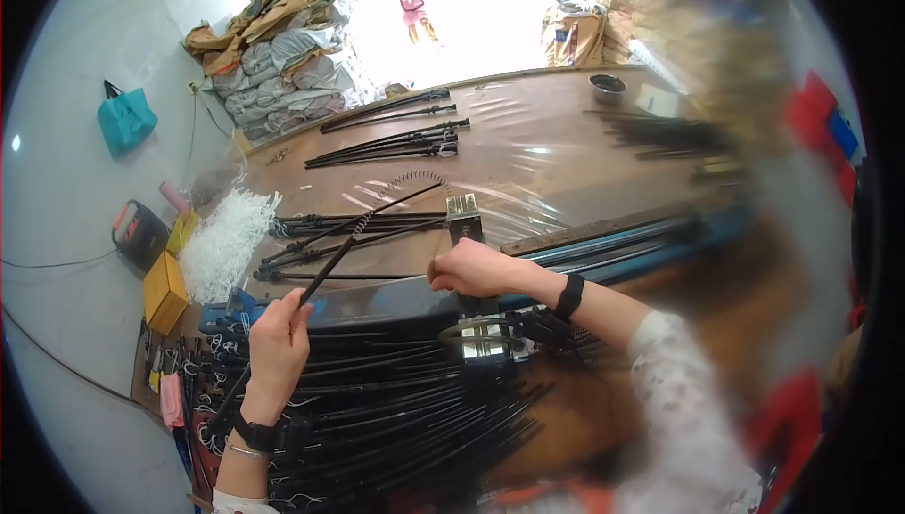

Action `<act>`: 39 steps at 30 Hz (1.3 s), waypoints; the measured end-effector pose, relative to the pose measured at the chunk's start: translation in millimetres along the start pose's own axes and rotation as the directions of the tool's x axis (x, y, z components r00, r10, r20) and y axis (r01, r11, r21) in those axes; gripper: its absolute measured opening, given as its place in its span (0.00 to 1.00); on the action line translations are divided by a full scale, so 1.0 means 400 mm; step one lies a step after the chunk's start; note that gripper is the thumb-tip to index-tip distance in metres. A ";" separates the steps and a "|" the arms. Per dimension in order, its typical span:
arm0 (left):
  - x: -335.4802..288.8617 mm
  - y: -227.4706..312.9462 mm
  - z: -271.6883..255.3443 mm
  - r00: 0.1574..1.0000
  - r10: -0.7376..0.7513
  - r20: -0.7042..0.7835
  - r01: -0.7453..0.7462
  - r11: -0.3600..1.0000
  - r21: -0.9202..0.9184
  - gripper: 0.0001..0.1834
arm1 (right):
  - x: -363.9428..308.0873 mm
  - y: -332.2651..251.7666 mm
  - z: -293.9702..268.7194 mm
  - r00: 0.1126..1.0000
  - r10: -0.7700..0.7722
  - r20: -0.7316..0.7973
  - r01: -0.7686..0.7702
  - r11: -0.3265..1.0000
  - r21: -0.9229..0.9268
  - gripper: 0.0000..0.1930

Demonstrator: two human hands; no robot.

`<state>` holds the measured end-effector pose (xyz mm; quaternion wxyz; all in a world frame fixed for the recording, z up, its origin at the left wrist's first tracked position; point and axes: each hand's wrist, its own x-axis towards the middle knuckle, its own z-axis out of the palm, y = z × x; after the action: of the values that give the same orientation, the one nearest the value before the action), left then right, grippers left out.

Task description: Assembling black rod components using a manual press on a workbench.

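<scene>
I judge the black rod [329, 270] light for its length and fairly stiff, smooth enough to slide or turn in a loose grip; the spring [412, 175] at its far end looks soft and lively, easily bent or snagged. The sound place to take hold is the thicker lower stretch of the rod, leaving the coil free. My left hand [280, 340] is clamped round that stretch, on the near left of the silver-topped fixture [462, 205]. My right hand [476, 267] is just on the near side of the fixture, fingers curled; I cannot tell whether their tips meet or pinch anything. The rod slants up from my left fist, its far end left of the fixture, and from there the spring arches over to just beyond the fixture's top left. The rod is slim, straight and dark; the spring is a thin dark coil, its turns clear along the arch. Other black rods [405, 401] lie heaped on the near side of the fixture, and bundles [405, 139] lie beyond it to the left
</scene>
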<state>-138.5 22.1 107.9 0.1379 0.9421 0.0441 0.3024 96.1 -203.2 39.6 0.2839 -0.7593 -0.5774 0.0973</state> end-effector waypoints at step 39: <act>0.154 0.054 0.383 0.878 0.297 0.376 -0.310 0.950 -0.029 0.06 | -0.690 0.484 -0.214 0.842 -0.130 -0.523 -0.368 0.572 -0.733 0.07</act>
<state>0.8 -23.9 29.3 0.0795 0.9797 -0.1263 0.1335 209.1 -520.9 -45.2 0.0426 -0.8377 -0.4010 -0.3683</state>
